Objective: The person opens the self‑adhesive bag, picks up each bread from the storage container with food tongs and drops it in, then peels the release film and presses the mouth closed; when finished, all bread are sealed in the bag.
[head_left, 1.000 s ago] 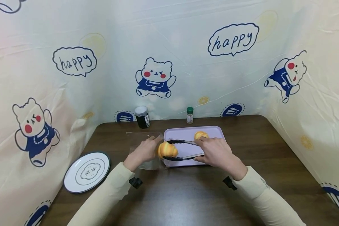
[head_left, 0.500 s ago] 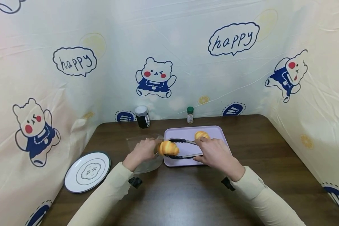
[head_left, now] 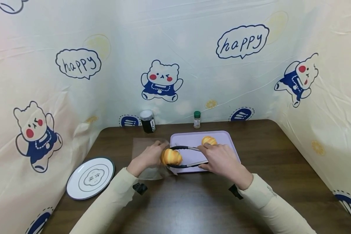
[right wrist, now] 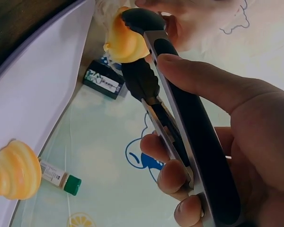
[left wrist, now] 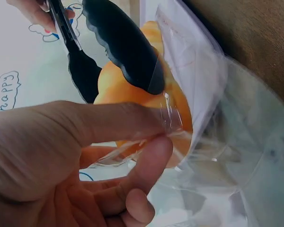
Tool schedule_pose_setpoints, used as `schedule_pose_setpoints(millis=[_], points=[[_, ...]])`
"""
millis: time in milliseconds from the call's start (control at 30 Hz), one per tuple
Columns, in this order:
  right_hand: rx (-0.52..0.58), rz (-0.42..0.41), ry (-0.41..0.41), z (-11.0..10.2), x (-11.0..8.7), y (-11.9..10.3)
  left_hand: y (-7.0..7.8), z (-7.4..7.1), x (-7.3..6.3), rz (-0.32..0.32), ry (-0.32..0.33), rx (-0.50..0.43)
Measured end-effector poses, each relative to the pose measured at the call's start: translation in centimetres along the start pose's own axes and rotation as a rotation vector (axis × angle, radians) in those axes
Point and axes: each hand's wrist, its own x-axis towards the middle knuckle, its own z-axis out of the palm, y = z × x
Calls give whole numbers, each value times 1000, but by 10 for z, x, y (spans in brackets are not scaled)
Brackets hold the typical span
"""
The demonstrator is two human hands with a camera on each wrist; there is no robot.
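Observation:
My left hand point(head_left: 147, 159) pinches the edge of a clear plastic bag point(left wrist: 265, 146) between thumb and forefinger. Around black-tipped metal tongs point(right wrist: 199, 137), my right hand point(head_left: 223, 162) curls its fingers and thumb. A golden croissant-like bread roll point(head_left: 173, 157) sits between the tong tips. It is at the bag's mouth, partly behind the left thumb in the left wrist view. How deep it lies in the bag, I cannot tell. Another bread roll point(head_left: 209, 140) lies on the lilac tray point(head_left: 190, 139), behind the right hand.
A white plate point(head_left: 76, 187) with a dark rim stands at the table's left edge. Along the back are a dark jar point(head_left: 148, 125) with a grey lid and a small green-capped bottle point(head_left: 197, 120). A printed curtain point(head_left: 193, 65) surrounds the brown table point(head_left: 187, 208).
The tongs and the held bread roll rise a little rightward, then shift left and down toward the left hand. The bag's loose film changes shape. The second bread roll stays on the tray.

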Motion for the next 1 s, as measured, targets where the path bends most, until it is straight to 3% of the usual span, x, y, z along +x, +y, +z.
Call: schedule_pose_setpoints(millis=[133,267,500,833,1000], points=[[4,24,-20,1,0,-3,2,-4,-1,-29,-43,-47],[11,45,-25,1,0,-4,2,-5,0,-13,-24,-51],[-50,-17,21,2,1,-2,1,-1,1,-45,-32,-85],[21,53,-45,7,3,-5,5,-2,0,-8,-71,-66],[37,75,-69,8,3,-5,6,1,1,9,-34,-65]])
